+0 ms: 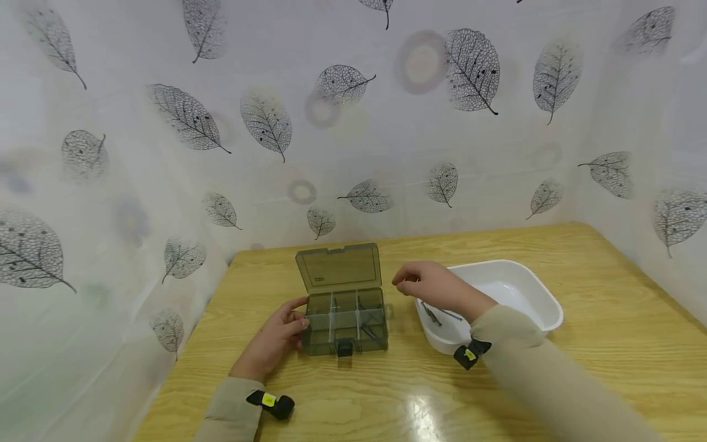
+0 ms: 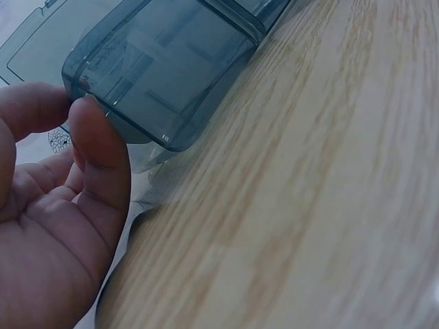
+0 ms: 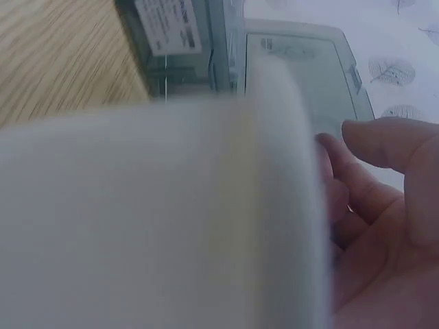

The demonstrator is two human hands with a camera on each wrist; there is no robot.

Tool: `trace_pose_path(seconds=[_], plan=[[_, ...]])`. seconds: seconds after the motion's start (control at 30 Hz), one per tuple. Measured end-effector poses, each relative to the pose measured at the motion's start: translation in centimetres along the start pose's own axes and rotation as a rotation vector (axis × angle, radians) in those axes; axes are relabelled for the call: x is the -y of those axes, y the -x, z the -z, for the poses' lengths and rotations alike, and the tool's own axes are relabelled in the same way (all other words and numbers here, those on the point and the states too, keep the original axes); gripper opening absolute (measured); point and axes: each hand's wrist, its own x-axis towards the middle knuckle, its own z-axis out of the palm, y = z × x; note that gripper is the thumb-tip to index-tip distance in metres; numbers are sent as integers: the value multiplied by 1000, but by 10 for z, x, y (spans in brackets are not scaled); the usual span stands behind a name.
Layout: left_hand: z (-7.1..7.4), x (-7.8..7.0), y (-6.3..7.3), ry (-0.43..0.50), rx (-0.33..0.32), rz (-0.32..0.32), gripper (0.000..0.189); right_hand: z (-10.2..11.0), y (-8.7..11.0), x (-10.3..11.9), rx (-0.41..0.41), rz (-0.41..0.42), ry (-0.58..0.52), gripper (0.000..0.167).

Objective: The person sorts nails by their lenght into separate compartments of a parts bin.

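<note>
A translucent grey compartment box [image 1: 326, 348] stands on the table with its lid [image 1: 339, 270] raised at the back. Long thin screws [image 1: 369, 332] lie in its right compartments. At the box's left side, my left hand [image 1: 278, 336] grips the edge; the left wrist view has thumb and forefinger of that hand [image 2: 65, 219] at a corner. My right hand [image 1: 433, 285] hovers over the left rim of a white tray [image 1: 544, 293], fingers loosely bent. In the right wrist view a gap shows between this hand's [image 3: 394, 212] thumb and forefinger, and nothing is seen in it.
Several more screws [image 1: 432, 315] lie at the left end of the tray, partly under the right forearm. The wooden table [image 1: 353, 405] meets a leaf-printed curtain [image 1: 364, 135] at the back and on both sides. A black latch [image 1: 345, 348] sits on the box's front.
</note>
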Motion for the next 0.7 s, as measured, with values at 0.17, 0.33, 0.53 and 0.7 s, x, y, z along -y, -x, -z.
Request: trace_pose_path(seconds=[0.17, 0.33, 0.53, 0.7], plan=[[-2, -1, 0, 1, -3, 1, 59, 14, 12, -20, 14, -18, 23, 22], [-2, -1, 0, -6, -8, 3, 59, 24, 21, -41, 4, -32, 86, 22], [-2, -2, 0, -12, -12, 5, 59, 27, 28, -61, 7, -23, 113, 19], [-1, -1, 0, -6, -9, 6, 59, 25, 33, -74, 47, -59, 119, 16]])
